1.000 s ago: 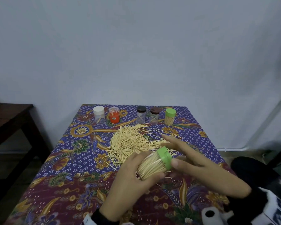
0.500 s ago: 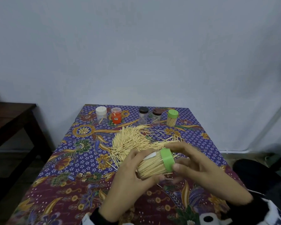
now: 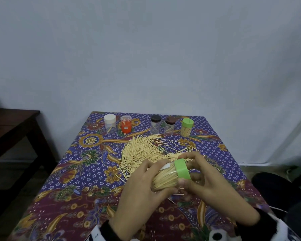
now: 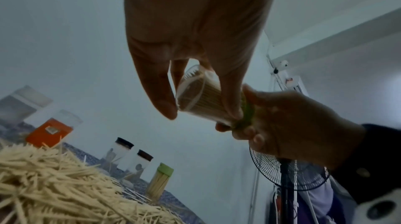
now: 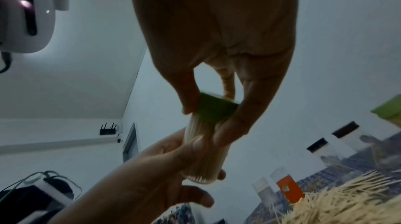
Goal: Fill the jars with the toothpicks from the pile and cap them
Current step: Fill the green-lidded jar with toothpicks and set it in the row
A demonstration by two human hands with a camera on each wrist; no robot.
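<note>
A clear jar (image 3: 164, 178) packed with toothpicks lies on its side in the air above the table's near half. My left hand (image 3: 142, 192) grips its body (image 4: 201, 97). My right hand (image 3: 205, 181) curls round its green cap (image 3: 182, 168), thumb and fingers on the cap's rim (image 5: 217, 107). The loose toothpick pile (image 3: 146, 152) spreads over the middle of the table behind the hands. At the far edge stand a white-capped jar (image 3: 109, 123), an orange jar (image 3: 126, 124), two dark-capped jars (image 3: 155, 124) (image 3: 169, 125), and a green-capped jar (image 3: 187, 126) full of toothpicks.
The table wears a purple floral cloth (image 3: 73, 188). A dark wooden table (image 3: 10, 126) stands to the left. A standing fan (image 4: 288, 172) is off to the right. Stray toothpicks (image 3: 177, 195) lie under the hands.
My right hand has closed round the green cap; a second ago its fingers reached out straighter. The jar has tipped slightly more level. The left hand's grip is unchanged.
</note>
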